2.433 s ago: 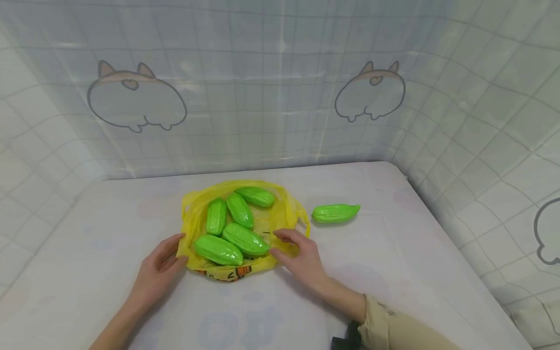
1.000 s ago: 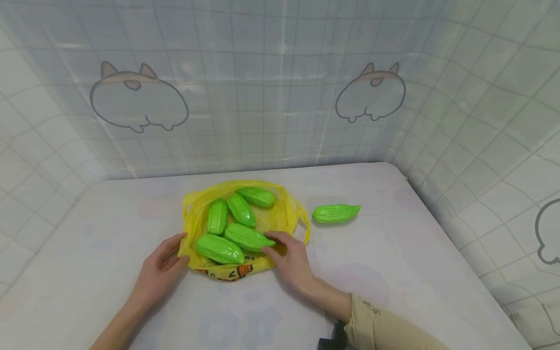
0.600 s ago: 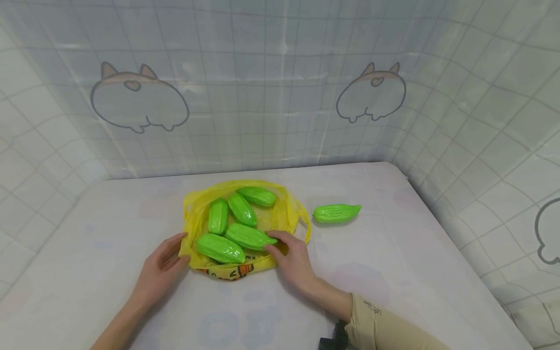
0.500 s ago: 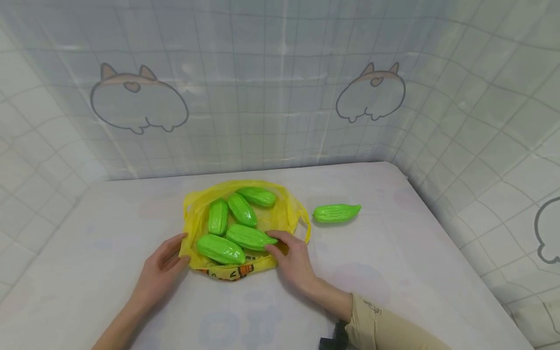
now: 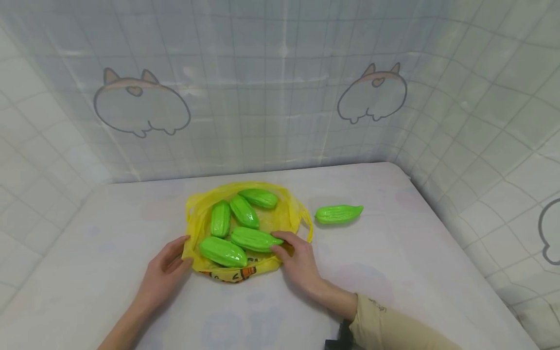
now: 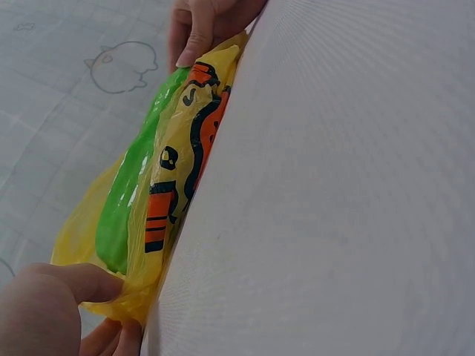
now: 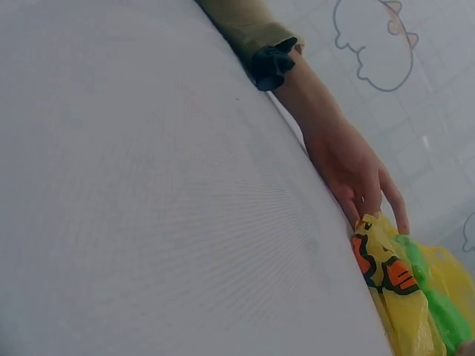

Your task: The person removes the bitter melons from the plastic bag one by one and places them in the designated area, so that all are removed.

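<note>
A yellow plastic bag [image 5: 198, 221] lies open toward the worktop's [image 5: 411, 282] far edge, five ribbed green gourds [image 5: 243, 212] inside. The left hand [image 5: 163, 272] pinches its left rim; the right hand [image 5: 302, 265] has thumb and finger clamped on the pointed-tipped gourd [image 5: 251, 239]. A loose gourd [image 5: 337, 215] lies outside, toward the far right corner.

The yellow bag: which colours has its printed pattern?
Orange and near-black: the print on the yellow bag shows best in the left wrist view.
</note>
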A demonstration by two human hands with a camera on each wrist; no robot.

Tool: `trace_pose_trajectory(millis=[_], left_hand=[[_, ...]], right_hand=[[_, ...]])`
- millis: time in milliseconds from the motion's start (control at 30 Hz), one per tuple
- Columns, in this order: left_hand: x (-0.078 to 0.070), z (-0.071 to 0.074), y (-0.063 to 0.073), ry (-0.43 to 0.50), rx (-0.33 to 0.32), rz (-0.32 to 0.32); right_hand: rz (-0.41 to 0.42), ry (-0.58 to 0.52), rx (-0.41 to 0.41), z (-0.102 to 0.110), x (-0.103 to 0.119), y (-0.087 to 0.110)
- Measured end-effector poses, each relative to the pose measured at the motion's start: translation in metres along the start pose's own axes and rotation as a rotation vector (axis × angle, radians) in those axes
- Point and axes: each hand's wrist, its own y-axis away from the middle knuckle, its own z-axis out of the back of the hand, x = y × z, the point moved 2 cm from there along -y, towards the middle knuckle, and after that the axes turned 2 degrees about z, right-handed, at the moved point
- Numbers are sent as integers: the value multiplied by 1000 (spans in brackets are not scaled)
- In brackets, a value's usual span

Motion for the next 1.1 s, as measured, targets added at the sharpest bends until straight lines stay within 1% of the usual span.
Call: trace_pose_trajectory(millis=[267, 633, 867, 1100], left_hand=[[0, -2, 1, 3, -20, -11], [1, -1, 2, 8, -20, -22], [2, -1, 3, 11, -25, -44], [2, -2, 3, 43, -31, -66]], right_hand=[[14, -9, -14, 3, -2, 0], [45, -6, -36, 7, -4, 0], [34, -25, -16, 11, -4, -1], [35, -46, -12, 16, -6, 0]])
